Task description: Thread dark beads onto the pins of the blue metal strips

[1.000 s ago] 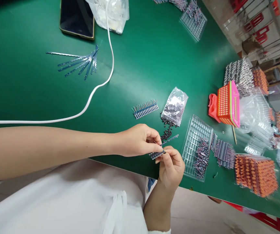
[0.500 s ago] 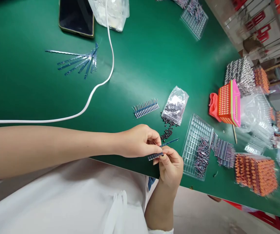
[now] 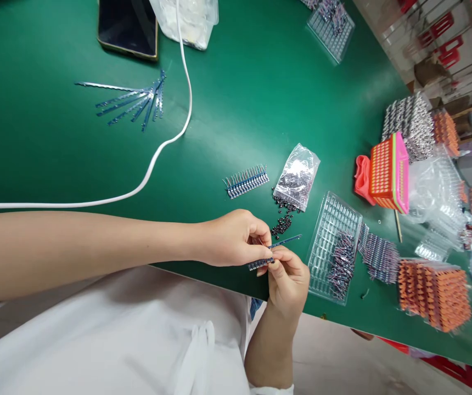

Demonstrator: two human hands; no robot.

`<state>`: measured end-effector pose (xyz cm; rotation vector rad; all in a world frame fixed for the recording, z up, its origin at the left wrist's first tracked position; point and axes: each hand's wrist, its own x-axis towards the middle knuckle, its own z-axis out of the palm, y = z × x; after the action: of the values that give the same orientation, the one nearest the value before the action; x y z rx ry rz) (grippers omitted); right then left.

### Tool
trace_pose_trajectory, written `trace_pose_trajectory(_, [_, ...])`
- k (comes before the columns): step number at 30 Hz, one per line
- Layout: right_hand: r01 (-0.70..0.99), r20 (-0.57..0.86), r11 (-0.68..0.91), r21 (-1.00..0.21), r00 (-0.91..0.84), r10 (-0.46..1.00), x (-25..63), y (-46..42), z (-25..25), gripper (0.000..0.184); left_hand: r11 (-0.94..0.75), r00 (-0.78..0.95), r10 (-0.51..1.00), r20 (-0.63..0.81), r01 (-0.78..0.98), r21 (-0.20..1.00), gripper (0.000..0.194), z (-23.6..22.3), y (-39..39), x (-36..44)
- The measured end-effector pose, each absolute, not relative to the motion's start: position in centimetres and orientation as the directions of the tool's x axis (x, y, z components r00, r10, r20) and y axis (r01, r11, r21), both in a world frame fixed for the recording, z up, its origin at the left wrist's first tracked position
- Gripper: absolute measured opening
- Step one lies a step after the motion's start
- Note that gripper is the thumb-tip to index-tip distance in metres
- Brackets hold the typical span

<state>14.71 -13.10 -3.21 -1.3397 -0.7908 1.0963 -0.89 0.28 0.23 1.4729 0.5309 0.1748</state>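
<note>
My left hand [image 3: 240,238] is closed in a pinch, palm down, its fingertips at a short blue strip of small circuit boards [image 3: 259,264]. From the other side my right hand [image 3: 288,278] grips the same strip between thumb and fingers, and the two hands' fingertips meet there. A thin blue strip [image 3: 288,240] sticks out past the fingers to the right; whether it joins the held strip is hidden. Just beyond the hands lies a pile of small dark beads or parts [image 3: 282,224], spilling from a clear plastic bag [image 3: 297,175]. Behind is a board strip with upright wires [image 3: 246,181].
A clear blister tray [image 3: 322,247] holding wired parts stands right of my hands, near orange stacked pieces [image 3: 433,293] and an orange basket [image 3: 382,173]. A white cable [image 3: 149,170] crosses the green table. Fanned blue strips [image 3: 137,101] and a phone [image 3: 128,27] lie farther left.
The view has shifted very slightly. Both hands keep nearly the same pose at the strip, and nothing on the table has visibly moved.
</note>
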Motion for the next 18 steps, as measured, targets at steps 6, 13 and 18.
trace_pose_trajectory(6, [-0.152, -0.151, -0.105, -0.983, 0.336, 0.930, 14.67, -13.12, -3.27, 0.006, 0.086, 0.871, 0.430, -0.237, 0.222, 0.971, 0.017, 0.34, 0.40, -0.96])
trace_pose_trajectory(13, [-0.208, -0.177, -0.118, -0.971, 0.291, 0.940, 14.77, -13.18, -3.27, 0.004, 0.065, 0.880, 0.407, -0.243, 0.237, 0.969, 0.018, 0.54, 0.46, -0.88])
trace_pose_trajectory(18, [-0.234, -0.233, -0.170, -0.957, 0.275, 0.933, 15.04, -13.32, -3.42, 0.013, 0.071, 0.898, 0.373, -0.232, 0.222, 0.972, 0.018, 0.57, 0.56, -0.95])
